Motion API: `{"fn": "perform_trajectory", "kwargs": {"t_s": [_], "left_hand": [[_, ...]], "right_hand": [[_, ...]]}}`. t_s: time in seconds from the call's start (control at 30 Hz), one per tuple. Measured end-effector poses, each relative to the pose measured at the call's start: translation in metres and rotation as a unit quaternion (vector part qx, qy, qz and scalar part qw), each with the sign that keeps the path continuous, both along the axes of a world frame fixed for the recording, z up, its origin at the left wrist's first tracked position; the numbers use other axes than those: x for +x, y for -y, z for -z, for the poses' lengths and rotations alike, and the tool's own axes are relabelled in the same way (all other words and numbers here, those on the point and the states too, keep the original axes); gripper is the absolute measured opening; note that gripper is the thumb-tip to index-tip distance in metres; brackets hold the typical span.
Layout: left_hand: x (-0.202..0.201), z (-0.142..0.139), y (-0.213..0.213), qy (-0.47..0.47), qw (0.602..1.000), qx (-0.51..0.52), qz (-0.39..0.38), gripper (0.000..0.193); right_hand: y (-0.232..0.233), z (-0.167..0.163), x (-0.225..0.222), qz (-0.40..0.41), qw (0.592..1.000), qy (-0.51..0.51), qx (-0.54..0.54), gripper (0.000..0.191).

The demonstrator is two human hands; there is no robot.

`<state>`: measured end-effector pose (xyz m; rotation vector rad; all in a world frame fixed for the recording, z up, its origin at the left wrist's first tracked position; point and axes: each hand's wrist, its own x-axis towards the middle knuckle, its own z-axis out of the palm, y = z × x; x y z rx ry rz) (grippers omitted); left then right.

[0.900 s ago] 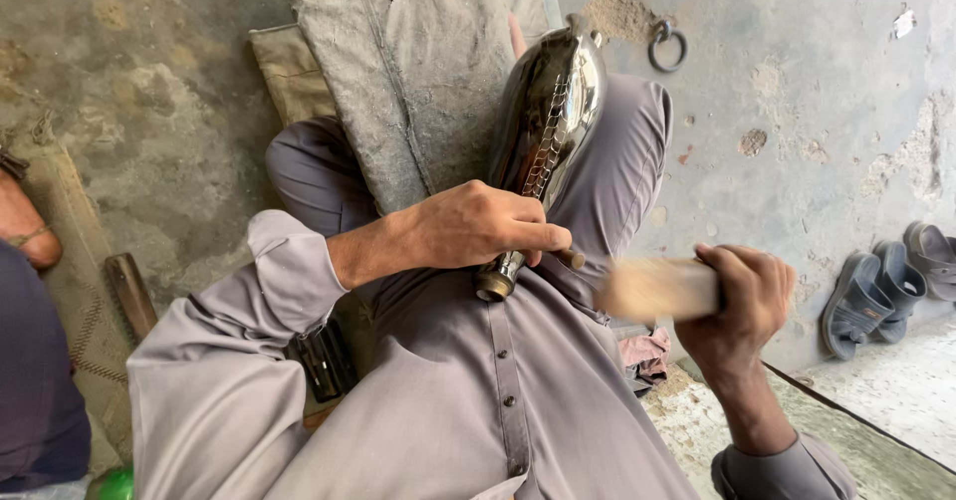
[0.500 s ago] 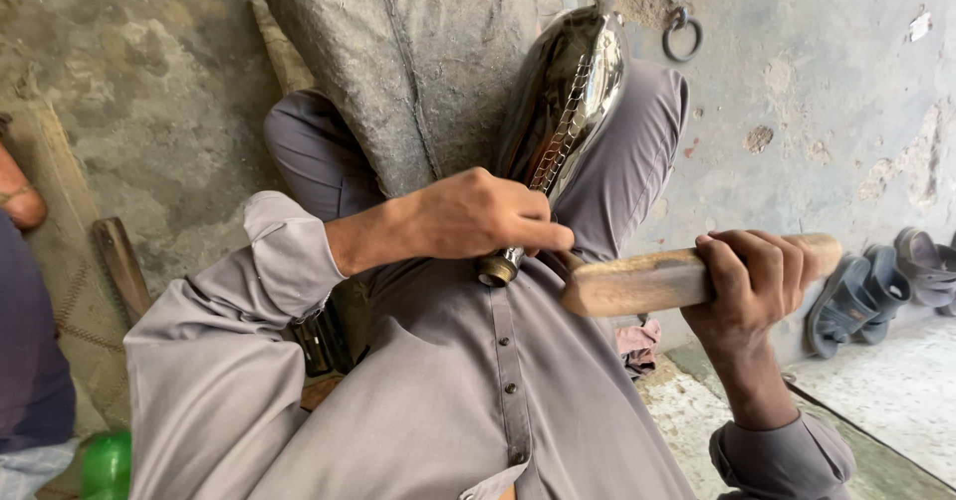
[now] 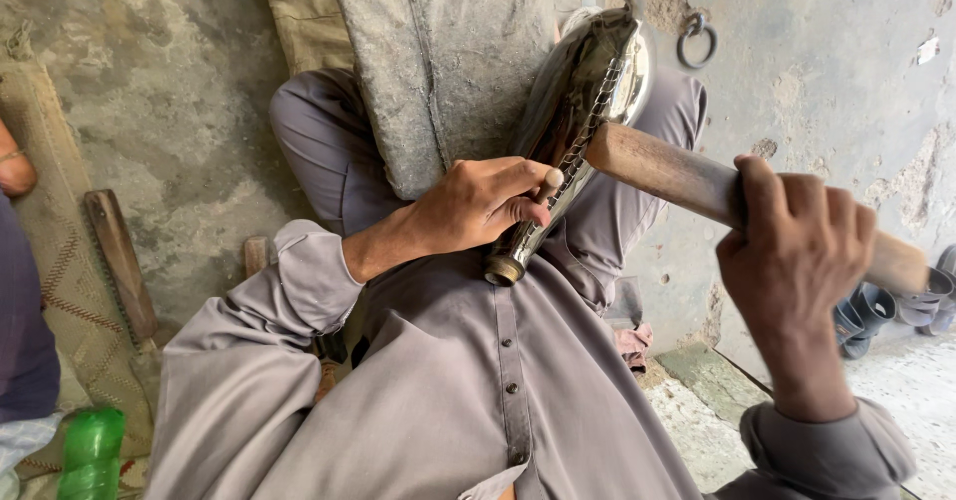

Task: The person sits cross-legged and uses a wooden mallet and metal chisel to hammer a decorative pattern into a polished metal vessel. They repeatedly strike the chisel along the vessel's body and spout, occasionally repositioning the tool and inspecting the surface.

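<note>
My left hand (image 3: 483,203) grips the narrow neck of a shiny, polished metal vessel (image 3: 588,92), which lies slanted across my lap and a grey cloth pad (image 3: 448,62), its wide end pointing away from me. My right hand (image 3: 797,261) is closed around a round wooden stick (image 3: 667,169). The stick's far end rests against the vessel's side, just beyond my left thumb. I sit cross-legged in grey clothes.
A metal ring (image 3: 695,40) is fixed to the concrete floor at the far right. Dark sandals (image 3: 876,311) lie at the right edge. A flat wooden tool (image 3: 119,261) rests on a woven mat at left, a green bottle (image 3: 90,452) at lower left, another person's arm (image 3: 15,166) at the left edge.
My right hand has swung the wooden stick up and leftwards until its end meets the vessel's side. My left hand has kept its grip on the neck.
</note>
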<state>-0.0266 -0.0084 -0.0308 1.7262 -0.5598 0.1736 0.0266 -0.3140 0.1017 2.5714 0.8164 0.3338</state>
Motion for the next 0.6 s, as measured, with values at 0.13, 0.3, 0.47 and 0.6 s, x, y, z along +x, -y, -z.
{"fn": "perform_trajectory", "kwargs": {"t_s": [0.13, 0.3, 0.47, 0.6], "left_hand": [[0.001, 0.001, 0.003, -0.004, 1.000, 0.007, 0.004, 0.038], [-0.010, -0.004, 0.003, 0.000, 0.999, 0.022, -0.027, 0.031], [-0.015, -0.010, 0.004, -0.063, 0.995, -0.036, -0.070, 0.033], [-0.018, -0.013, 0.005, -0.065, 0.994, -0.019, -0.090, 0.037]], "right_hand": [[-0.010, -0.025, 0.000, 0.013, 0.934, -0.198, 0.297, 0.031], [-0.040, -0.045, 0.017, -0.094, 0.981, -0.108, 0.128, 0.024], [-0.059, -0.057, 0.033, -0.063, 0.966, -0.201, 0.148, 0.027], [-0.061, -0.066, 0.035, 0.066, 0.951, -0.279, 0.114, 0.027]]}}
